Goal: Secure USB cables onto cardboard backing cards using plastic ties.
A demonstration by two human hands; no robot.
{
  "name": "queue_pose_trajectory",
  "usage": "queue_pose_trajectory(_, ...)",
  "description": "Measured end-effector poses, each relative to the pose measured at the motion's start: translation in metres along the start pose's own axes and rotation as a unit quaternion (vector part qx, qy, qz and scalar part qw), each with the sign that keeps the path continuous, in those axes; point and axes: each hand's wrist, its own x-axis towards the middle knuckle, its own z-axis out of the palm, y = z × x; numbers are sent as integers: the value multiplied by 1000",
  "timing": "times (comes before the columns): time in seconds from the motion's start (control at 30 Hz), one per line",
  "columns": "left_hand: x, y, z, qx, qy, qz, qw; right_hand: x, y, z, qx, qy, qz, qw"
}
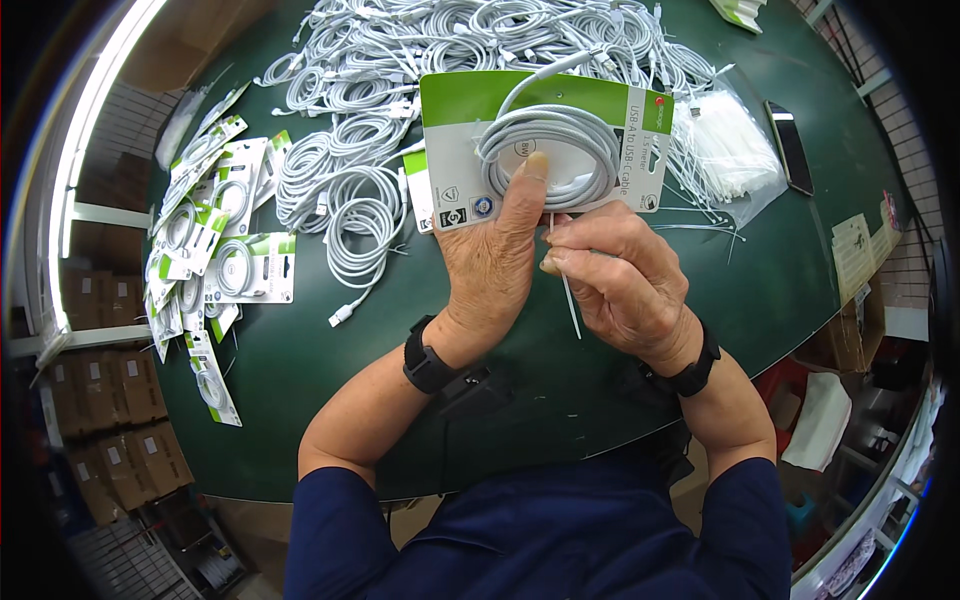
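Observation:
My left hand [492, 255] grips a green and white backing card [440, 130], its thumb pressing a coiled white braided cable [595, 135] against the card's front. The cable's upper end sticks up past the card's top edge. My right hand [625, 275] is closed just below the card's lower edge, thumb and fingers pinching a thin white cable tie [572, 305]. The tie's upper part runs up to the card and coil; its tail hangs down between my hands. Whether it passes through the card is hidden.
Coiled white cables [365, 150] heap across the back of the green table [590, 400]. Carded cables [235, 265] pile up at the left. To the right lie a bag of white cable ties [730, 145] and a phone [790, 148]. Cardboard boxes [115, 400] stand beyond the left edge.

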Motion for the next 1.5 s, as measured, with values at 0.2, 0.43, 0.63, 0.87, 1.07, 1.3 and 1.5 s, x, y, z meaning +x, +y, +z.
queue_pose_trajectory(0.2, -1, 3, 6, -7, 12, 17, 1000, 1, 0, -2, 20, 4, -6, 1000)
queue_pose_trajectory(0.43, 0, -3, 2, -11, 2, 10, 1000, 4, 3, -4, 12, 13, -5, 1000)
queue_pose_trajectory(0.63, -8, -2, 5, 12, -14, 3, 1000, 1, 0, -3, 47, 91, 99, 990)
queue_pose_trajectory(0.87, -12, -17, -5, 115, -45, 3, 992, 8, 6, -6, -142, 30, 71, 987)
queue_pose_trajectory(1.07, 2, -23, 0, 15, -32, -52, 998, 17, 26, -9, -216, 16, -4, 976)
queue_pose_trajectory(1.3, 3, -25, -3, 65, -53, 5, 996, 15, 27, -10, -233, -1, -41, 972)
queue_pose_trajectory(1.5, -5, -18, -4, 48, -37, 14, 998, 15, 12, -17, -201, -32, -48, 978)
